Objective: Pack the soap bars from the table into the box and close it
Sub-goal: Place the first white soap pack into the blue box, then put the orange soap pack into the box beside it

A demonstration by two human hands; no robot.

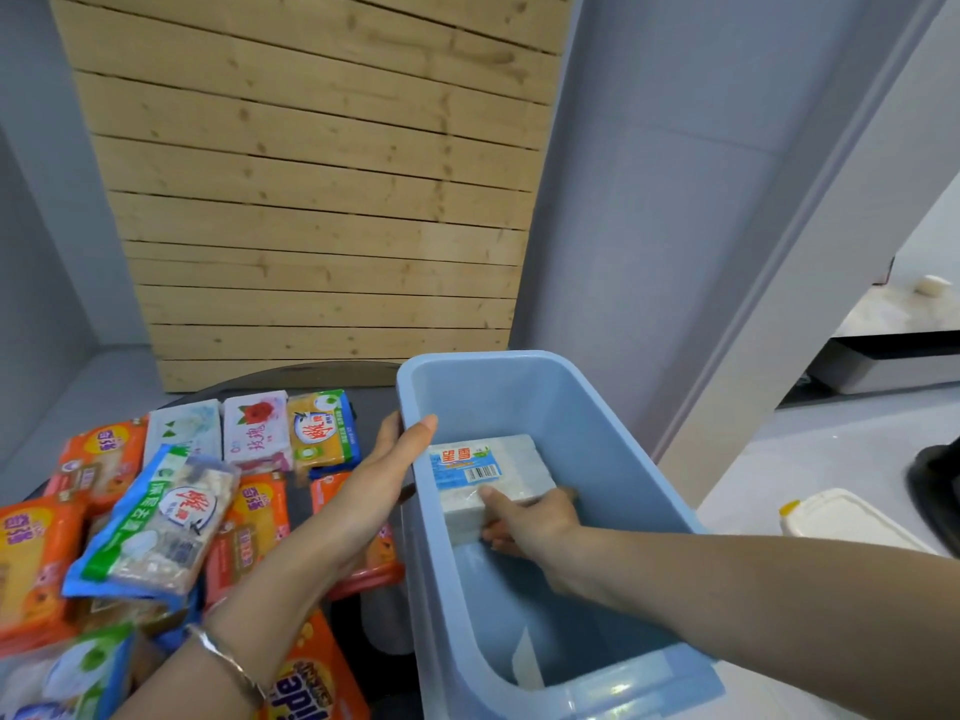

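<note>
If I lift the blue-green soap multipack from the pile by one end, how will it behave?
The blue-green soap multipack would probably sag between its bars, since only film joins them. The glossy wrapper looks slippery. Lying tilted on the orange packs, it may slide when pushed.

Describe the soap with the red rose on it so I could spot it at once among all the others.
Start at the blue box and look left to the pile of soap packs on the dark table. Along the pile's far edge lies a row of three packs; the rose soap is the middle one. It alone is pink and white with a red rose, between a pale white-green pack and a yellow-green one.
</note>
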